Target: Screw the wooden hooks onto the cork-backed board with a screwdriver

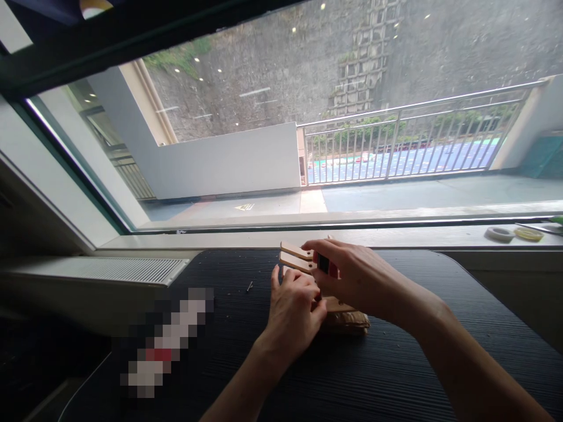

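Pale wooden slats (295, 261) with rounded ends and dark holes lie at the far middle of the black table (211, 375). My right hand (358, 269) is closed round a red-and-black tool (326, 265), whose kind I cannot make out, held over the slats' right ends. Across the nearer slats lies my left hand (291, 299), fingers bent, thumb and forefinger pinched together below the tool; whatever is between them is hidden. Under the wood rests a brown, shiny, wrapped-looking bundle (354, 321), partly covered by my hands.
A small metal piece like a screw (249, 286) lies left of my hands. On the windowsill (417, 235) are a white tape roll (500, 234), a yellow one (529, 234) and a green-handled tool (556, 221). A pixelated patch (171, 340) hides something at left. The window stands behind the table.
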Demonstrator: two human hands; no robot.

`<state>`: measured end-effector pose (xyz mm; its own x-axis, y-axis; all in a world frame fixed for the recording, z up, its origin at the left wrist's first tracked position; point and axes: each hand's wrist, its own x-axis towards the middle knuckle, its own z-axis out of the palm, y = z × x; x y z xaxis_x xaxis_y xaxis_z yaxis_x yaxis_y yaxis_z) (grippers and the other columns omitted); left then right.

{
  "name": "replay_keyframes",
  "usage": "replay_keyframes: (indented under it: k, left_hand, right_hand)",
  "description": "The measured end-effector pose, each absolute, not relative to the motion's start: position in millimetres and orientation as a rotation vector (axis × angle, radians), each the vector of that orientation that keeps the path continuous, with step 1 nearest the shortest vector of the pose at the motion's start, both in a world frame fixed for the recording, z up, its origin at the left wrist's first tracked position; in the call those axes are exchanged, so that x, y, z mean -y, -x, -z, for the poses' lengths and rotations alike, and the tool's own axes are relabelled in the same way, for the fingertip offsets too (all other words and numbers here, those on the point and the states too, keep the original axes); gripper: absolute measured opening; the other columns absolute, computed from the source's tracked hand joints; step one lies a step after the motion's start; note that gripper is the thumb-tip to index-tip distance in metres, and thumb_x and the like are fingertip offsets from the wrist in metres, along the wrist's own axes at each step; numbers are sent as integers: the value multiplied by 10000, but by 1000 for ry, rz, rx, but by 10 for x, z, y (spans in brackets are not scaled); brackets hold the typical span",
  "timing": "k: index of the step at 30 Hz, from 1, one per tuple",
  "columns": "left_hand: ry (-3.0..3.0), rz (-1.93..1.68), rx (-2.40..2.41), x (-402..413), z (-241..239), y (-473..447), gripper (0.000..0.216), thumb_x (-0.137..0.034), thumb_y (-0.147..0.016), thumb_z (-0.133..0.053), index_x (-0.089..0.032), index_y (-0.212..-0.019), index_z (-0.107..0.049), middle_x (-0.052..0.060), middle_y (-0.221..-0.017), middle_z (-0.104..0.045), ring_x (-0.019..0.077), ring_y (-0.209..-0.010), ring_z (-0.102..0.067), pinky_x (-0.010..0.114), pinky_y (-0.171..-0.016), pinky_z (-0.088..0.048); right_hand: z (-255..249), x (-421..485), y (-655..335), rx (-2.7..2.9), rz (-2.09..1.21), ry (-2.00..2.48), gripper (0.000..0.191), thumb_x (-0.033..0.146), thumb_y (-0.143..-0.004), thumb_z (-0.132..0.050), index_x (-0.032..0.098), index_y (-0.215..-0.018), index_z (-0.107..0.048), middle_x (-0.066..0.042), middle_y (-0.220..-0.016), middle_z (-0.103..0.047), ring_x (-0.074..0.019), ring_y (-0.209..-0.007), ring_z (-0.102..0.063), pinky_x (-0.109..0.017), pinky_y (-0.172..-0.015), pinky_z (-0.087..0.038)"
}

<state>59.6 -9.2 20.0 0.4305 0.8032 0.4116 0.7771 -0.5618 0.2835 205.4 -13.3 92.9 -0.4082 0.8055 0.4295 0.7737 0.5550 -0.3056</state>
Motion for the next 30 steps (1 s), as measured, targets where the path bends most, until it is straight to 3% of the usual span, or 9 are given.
replay_keyframes:
  k: [5, 14, 21, 30]
  left_hand:
    - [-2613, -798, -1449, 91, -206, -596, 76, -233, -776, -594, -247, -739, -658, -21, -923, -650, 223, -1018, -470, 535, -1078, -121]
    - [-2597, -782, -1441, 101, -224, -612, 83, -238, -777, -603, -255, -716, -657, -25, -914, -652, 218, -1011, -475, 537, -1078, -110]
    - [-2614, -777, -1442, 97, -226, -611, 67, -243, -781, -595, -253, -803, -657, -7, -912, -649, 227, -1011, -474, 535, -1076, -140]
    - [-2611, -800, -1438, 116, -232, -611, 69, -224, -766, -612, -242, -724, -664, -4, -942, -647, 230, -1024, -464, 534, -1081, -130]
  right_hand:
    - [-940, 147, -2035, 2279, -115, 1218, 308, 190, -863, -459, 255, -1131, -594, 4, -825, -686, -116, -658, -585, -215, -585, -347]
    - [-865, 57, -2003, 2273, 79, 1330, 226, 250, -875, -465, 223, -1064, -586, -22, -812, -684, -164, -679, -611, -242, -587, -337]
    - [-908, 162, -2029, 2292, -57, 1195, 375, 185, -827, -490, 269, -1190, -527, -8, -953, -676, -127, -726, -591, -215, -599, -344]
    - [-907, 119, -2001, 2309, 21, 1232, 250, 209, -862, -490, 248, -1088, -590, -5, -825, -686, -138, -700, -598, -225, -591, -329]
